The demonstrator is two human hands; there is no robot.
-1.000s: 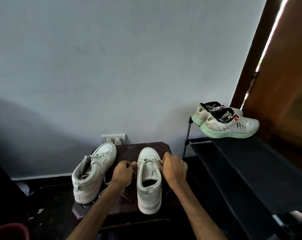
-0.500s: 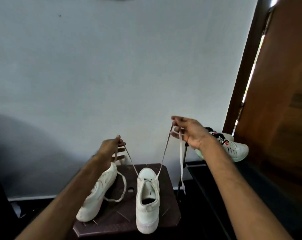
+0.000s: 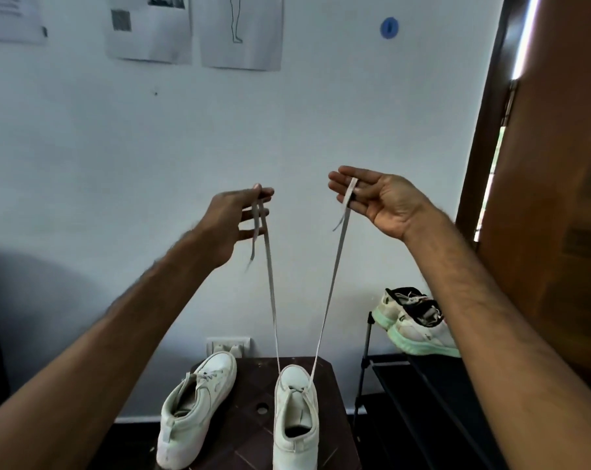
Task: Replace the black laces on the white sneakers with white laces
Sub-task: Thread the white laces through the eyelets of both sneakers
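Above the tabletop, your L hand pinches one end of the lace, R hand the other. Both strands run taut to the sneaker.

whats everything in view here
dark wooden stool: 1, brown, by wall
white low-top sneakers: 2, white, on stool
flat white lace: 1, white, threaded through right sneaker
black shoe rack: 1, black, right of stool
mint-soled trainers: 2, white, on rack
paper sheets: 3, white, on wall
round sticker: 1, blue, on wall
wall socket: 1, white, behind stool
wooden door: 1, brown, far right
left hand: pinching a lace end
right hand: holding other end
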